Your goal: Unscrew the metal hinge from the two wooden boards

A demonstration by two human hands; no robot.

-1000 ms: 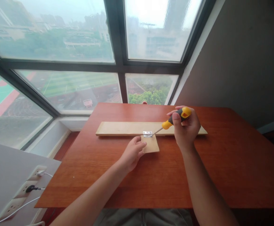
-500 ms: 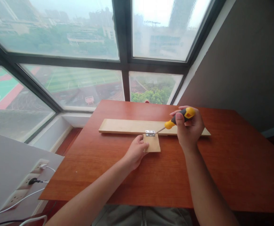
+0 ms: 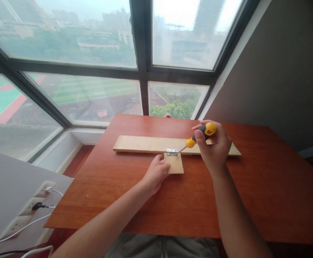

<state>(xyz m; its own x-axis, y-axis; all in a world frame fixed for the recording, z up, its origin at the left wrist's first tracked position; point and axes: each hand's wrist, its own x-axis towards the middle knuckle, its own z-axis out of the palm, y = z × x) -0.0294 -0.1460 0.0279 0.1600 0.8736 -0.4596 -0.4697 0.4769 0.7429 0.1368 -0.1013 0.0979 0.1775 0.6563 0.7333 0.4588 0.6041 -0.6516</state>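
Observation:
A long pale wooden board [image 3: 145,144] lies across the far half of the red-brown table [image 3: 172,200]. A small square wooden piece [image 3: 175,165] sits against its near edge, joined by a small metal hinge [image 3: 171,152]. My right hand [image 3: 212,147] is closed round a yellow and black screwdriver [image 3: 199,135], whose tip rests on the hinge's right end. My left hand [image 3: 154,175] grips the left edge of the small piece, fingers curled on it.
Large windows [image 3: 91,71] rise just behind the table's far edge. A grey wall [image 3: 280,71] stands to the right. At the lower left, a white power strip [image 3: 29,211] with plugged cables lies on a white surface.
The view shifted slightly right since a second ago. My right hand has turned a little on the screwdriver handle. The boards, hinge and left hand stay in place.

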